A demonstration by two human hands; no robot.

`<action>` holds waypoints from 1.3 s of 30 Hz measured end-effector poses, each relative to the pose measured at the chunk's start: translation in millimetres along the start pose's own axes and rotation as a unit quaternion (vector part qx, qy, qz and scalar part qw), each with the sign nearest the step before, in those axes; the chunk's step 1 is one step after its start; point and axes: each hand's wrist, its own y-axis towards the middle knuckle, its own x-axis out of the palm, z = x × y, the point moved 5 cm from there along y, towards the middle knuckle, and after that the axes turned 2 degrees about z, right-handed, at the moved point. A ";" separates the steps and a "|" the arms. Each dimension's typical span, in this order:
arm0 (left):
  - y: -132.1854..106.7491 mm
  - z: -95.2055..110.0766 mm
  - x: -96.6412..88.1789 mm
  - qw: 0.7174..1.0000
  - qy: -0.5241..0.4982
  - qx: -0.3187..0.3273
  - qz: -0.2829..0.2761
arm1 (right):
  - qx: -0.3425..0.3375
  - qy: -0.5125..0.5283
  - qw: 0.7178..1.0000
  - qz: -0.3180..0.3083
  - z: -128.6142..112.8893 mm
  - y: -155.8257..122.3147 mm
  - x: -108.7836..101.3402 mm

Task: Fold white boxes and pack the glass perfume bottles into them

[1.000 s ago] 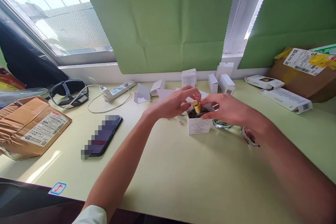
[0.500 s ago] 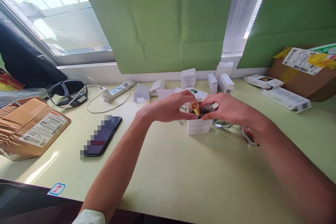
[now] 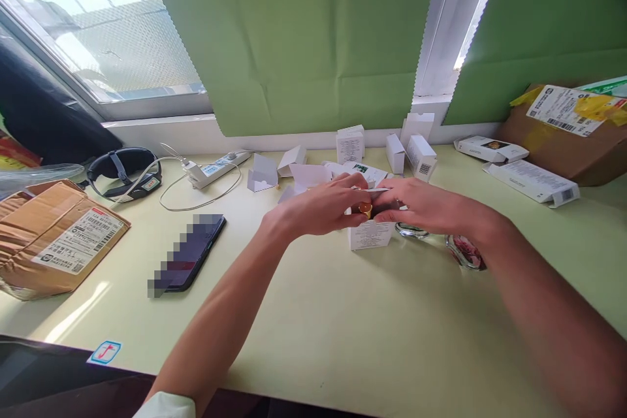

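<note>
A small white printed box (image 3: 369,236) stands upright on the table, its top partly covered by my hands. My left hand (image 3: 333,206) is closed at the box's left upper edge, fingers curled. My right hand (image 3: 409,201) grips the right upper edge, thumb toward the front. Between the hands, at the opening, shows a gold-coloured piece (image 3: 365,210) with a round orange-brown top. A pale flap (image 3: 378,191) lies behind it at the fingertips. Beside the box, under my right wrist, are a clear shiny glass-like object (image 3: 411,231) and another with a reddish pattern (image 3: 464,252).
Several white cartons (image 3: 350,144) and opened boxes (image 3: 263,173) stand along the back. At left are a phone (image 3: 203,255), a power strip (image 3: 215,171), a head strap (image 3: 125,173) and a brown parcel (image 3: 63,238). A taped cardboard box (image 3: 563,144) sits at right.
The gold-coloured piece sits lower between my hands. A pale flap now shows over the box's opening, and my left fingers have shifted slightly right and down.
</note>
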 end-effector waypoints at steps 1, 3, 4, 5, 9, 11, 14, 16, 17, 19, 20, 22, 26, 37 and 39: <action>0.0 -0.4 1.3 1.000 -0.005 -0.003 -0.003 | 0.003 -0.003 1.000 0.001 0.1 -0.4 -0.5; -0.3 -1.7 4.3 1.000 -0.018 -0.013 -0.014 | 0.012 -0.009 1.000 0.004 0.2 -1.2 -1.8; -0.4 -2.5 5.9 0.999 -0.025 -0.018 -0.021 | 0.014 -0.009 1.000 0.004 0.0 -1.6 -2.4; -0.5 -3.3 7.3 0.999 -0.033 -0.023 -0.027 | 0.014 -0.005 1.000 0.001 -0.4 -2.1 -3.1; -0.6 -6.5 9.5 0.997 -0.046 -0.040 -0.038 | 0.004 0.033 0.999 -0.008 -2.5 -6.4 -8.6; -0.6 -6.5 8.0 0.998 -0.044 -0.037 -0.041 | 0.005 0.060 0.998 -0.019 -0.4 -10.1 -12.9; -1.6 -4.5 1.8 0.999 -0.046 -0.015 -0.021 | 0.028 0.102 0.994 -0.015 11.8 -15.8 -21.1; -3.0 -4.8 -2.8 0.999 -0.045 -0.015 0.003 | 0.059 0.131 0.990 0.011 24.8 -18.1 -25.8; -3.9 -5.5 -4.6 0.999 -0.043 -0.020 0.012 | 0.072 0.143 0.987 0.021 30.6 -18.6 -26.6; -5.9 -7.5 -6.8 0.999 -0.039 -0.029 0.019 | 0.086 0.155 0.984 0.020 38.3 -18.2 -24.7; -6.8 -8.4 -7.5 0.999 -0.038 -0.032 0.019 | 0.088 0.152 0.984 0.013 39.8 -17.5 -22.7; -8.5 -10.3 -8.8 0.998 -0.036 -0.038 0.017 | 0.090 0.144 0.985 -0.007 39.7 -16.0 -18.1; -8.4 -10.3 -10.9 0.998 -0.034 -0.043 0.025 | 0.098 0.155 0.983 -0.028 38.5 -14.0 -12.9; 10.2 -2.0 -6.8 0.992 0.061 0.000 0.108 | 0.084 0.173 0.980 -0.049 45.4 -12.1 -8.8; 10.3 -4.2 -6.7 0.992 0.063 0.002 0.112 | 0.093 0.178 0.979 -0.048 44.1 -12.0 -8.7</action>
